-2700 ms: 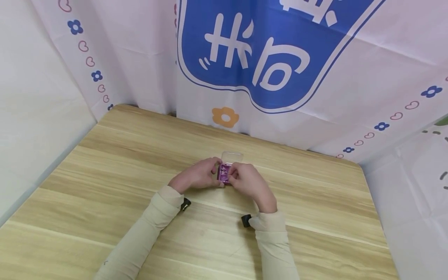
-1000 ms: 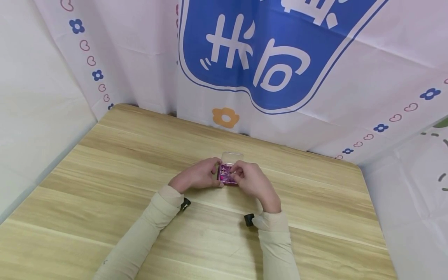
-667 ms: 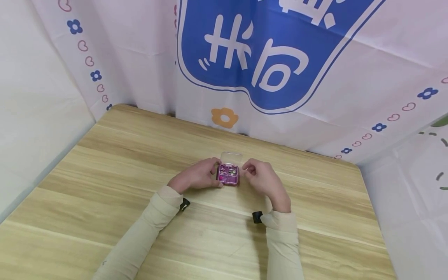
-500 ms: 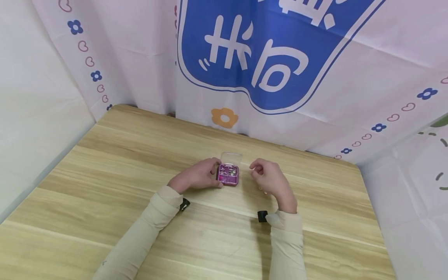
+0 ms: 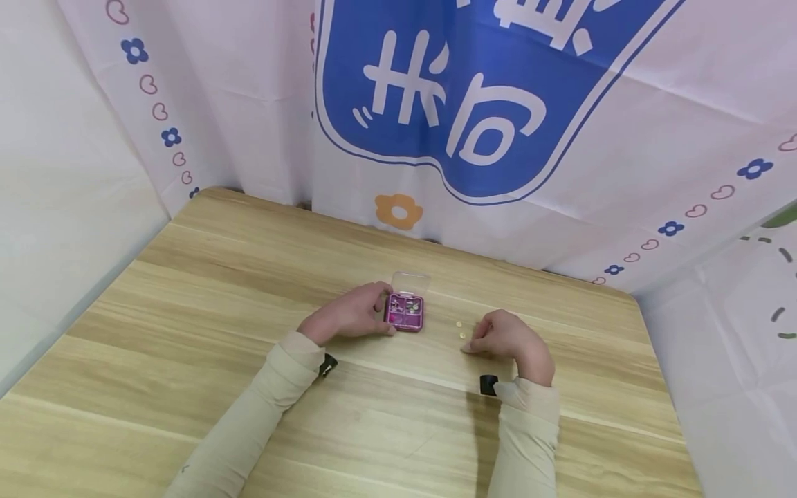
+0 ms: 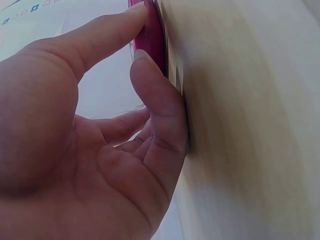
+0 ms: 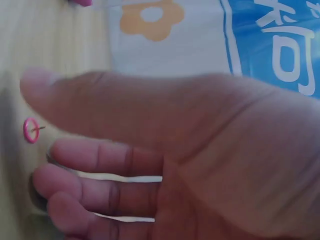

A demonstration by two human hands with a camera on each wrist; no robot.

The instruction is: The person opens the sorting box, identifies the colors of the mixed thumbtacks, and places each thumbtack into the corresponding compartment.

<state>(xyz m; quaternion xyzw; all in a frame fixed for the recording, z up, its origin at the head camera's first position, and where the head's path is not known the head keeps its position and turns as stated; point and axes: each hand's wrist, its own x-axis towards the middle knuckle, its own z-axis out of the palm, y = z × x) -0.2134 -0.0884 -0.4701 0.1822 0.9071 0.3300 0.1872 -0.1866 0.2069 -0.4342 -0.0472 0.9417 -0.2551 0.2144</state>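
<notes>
A small purple case [image 5: 414, 321] with several compartments lies on the table, its clear lid [image 5: 411, 281] raised at the back. Tiny pieces sit in both back compartments, and something pink lies in the front left one. My left hand [image 5: 351, 312] grips the case's left side; in the left wrist view a thumb [image 6: 137, 12] touches its edge. To the right, my right hand [image 5: 507, 335] is low over the table, thumb and fingers apart. Near its fingertips is a pink ring-shaped earring [image 7: 31, 131] with a thin post. Two tiny yellowish pieces [image 5: 462, 335] lie beside that hand.
The wooden table [image 5: 280, 256] runs back to a white cloth [image 5: 261, 138] with a blue sign printed on it. White sheets hang at the left and right. A black camera mount [image 5: 489, 384] is on the right wrist, another [image 5: 328, 364] on the left.
My right hand has left the case and moved right and toward me, uncovering the compartments and the yellowish pieces on the table. My left hand has stayed on the case.
</notes>
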